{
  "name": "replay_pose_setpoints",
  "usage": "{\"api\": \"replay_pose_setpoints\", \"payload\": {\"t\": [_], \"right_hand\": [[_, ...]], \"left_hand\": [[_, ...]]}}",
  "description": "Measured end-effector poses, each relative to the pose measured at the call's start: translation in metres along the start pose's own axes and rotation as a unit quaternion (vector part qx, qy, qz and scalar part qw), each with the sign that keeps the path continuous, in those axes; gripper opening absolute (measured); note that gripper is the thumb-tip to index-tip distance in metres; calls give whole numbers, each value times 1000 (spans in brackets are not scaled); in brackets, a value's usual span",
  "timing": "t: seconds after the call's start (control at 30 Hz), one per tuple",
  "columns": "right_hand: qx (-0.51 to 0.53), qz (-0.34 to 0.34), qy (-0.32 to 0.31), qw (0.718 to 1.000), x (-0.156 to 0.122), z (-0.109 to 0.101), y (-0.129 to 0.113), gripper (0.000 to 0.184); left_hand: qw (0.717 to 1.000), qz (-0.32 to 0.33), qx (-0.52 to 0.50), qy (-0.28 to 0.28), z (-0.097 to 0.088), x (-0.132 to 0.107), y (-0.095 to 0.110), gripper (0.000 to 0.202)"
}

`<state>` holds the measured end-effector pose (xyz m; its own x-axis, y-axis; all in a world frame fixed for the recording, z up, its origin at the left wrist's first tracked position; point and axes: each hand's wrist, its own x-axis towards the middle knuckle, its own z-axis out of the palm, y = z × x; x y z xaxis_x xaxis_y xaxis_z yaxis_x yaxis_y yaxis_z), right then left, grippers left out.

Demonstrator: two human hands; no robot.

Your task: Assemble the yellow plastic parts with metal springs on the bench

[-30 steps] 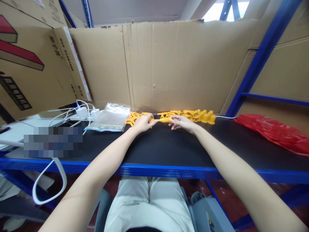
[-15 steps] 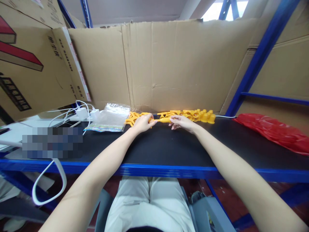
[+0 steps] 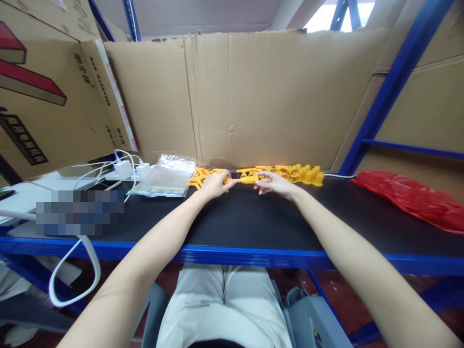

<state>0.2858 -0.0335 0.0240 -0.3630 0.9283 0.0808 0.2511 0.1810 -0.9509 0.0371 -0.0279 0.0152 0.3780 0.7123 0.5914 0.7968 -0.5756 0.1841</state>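
Between my hands, just above the black table top or resting on it, is a narrow yellow plastic piece (image 3: 248, 179) with a ribbed, screw-like left end. My left hand (image 3: 214, 184) is closed around its left side, and the palm hides part of it. The fingertips of my right hand (image 3: 276, 184) pinch its right end, with the lower fingers loosely curled. Branching yellow plastic parts (image 3: 195, 180) lie beside my left hand. Behind and right of my right hand is a row of yellow cup-shaped parts (image 3: 312, 175).
A clear plastic bag (image 3: 165, 179) lies left of the yellow parts, near white chargers and cables (image 3: 123, 169). On the right is a red plastic bag (image 3: 409, 198). A cardboard panel (image 3: 271, 96) stands behind; a blue rail (image 3: 253, 256) edges the table (image 3: 250, 222).
Both hands stay almost where they were, still on the yellow piece. The view has shifted very slightly.
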Motion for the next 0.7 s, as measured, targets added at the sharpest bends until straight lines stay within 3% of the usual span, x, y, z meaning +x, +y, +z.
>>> {"api": "replay_pose_setpoints", "payload": {"t": [0.43, 0.7], "right_hand": [[8, 2, 8, 1000, 1, 0, 1, 39], [-3, 13, 14, 1000, 2, 0, 4, 34]], "left_hand": [[1000, 8, 2, 5, 1, 0, -1, 40], [999, 9, 45, -30, 0, 1, -2, 38]]}}
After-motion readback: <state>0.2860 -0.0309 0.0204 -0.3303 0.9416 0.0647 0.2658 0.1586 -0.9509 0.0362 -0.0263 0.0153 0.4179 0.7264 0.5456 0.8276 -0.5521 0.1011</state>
